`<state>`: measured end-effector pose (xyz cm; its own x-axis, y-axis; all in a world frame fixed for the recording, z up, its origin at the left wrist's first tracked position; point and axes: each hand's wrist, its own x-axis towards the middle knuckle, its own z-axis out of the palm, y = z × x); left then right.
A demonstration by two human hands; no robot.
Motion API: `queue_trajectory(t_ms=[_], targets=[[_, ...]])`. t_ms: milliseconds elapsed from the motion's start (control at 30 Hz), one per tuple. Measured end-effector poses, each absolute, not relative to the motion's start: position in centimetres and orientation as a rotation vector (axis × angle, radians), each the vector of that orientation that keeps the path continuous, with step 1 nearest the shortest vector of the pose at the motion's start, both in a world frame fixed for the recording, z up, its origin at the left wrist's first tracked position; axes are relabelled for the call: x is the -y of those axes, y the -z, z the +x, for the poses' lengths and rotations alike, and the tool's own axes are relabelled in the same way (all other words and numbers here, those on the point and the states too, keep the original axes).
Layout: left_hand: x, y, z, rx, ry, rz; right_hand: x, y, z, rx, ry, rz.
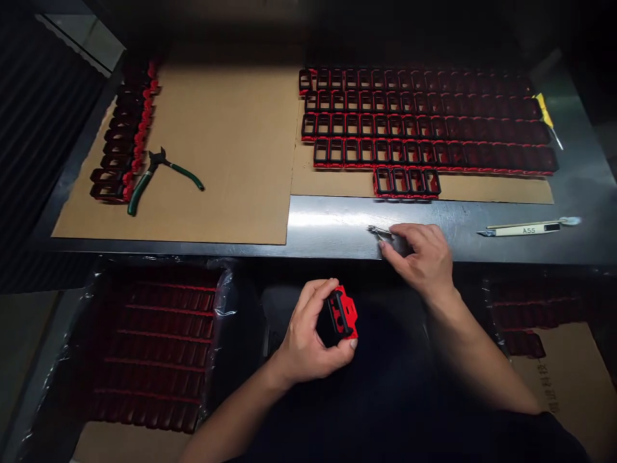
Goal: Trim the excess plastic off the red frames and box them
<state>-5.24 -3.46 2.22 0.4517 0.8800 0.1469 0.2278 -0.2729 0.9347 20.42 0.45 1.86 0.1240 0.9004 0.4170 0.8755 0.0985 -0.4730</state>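
My left hand [313,331] grips a red-and-black plastic frame [343,313] between fingers and thumb, in front of the table edge. The frame is tilted, its red side turned to the right. My right hand [424,257] is at the table's front edge, thumb and index finger closed around a small metal tool [378,230]. Its tip points left; the exact kind is too small to tell. Above this hand a short row of like frames [407,183] stands on the cardboard.
Rows of frames [380,125] fill the back right. More frames [120,154] line the left of a cardboard sheet [231,141], beside green-handled cutters [157,170]. A craft knife [523,230] and yellow tool [544,110] lie right. Lined boxes [224,289] hold frames below.
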Motion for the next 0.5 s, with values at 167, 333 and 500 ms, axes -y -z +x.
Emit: queue_trajectory(t_ms=[167,333,500], targets=[[3.2,-2.6,-5.4,-0.872,-0.878,1.809,4.8,-3.5,19.1,1.686,-0.523,-1.521],[2.8,-2.1,-5.0,-0.720,-0.847,1.851,9.1,-4.0,16.9,1.644,-0.782,-1.282],[2.6,-2.0,-4.6,-0.673,-0.809,1.879,9.2,-3.9,16.2,1.676,-0.694,-1.169]])
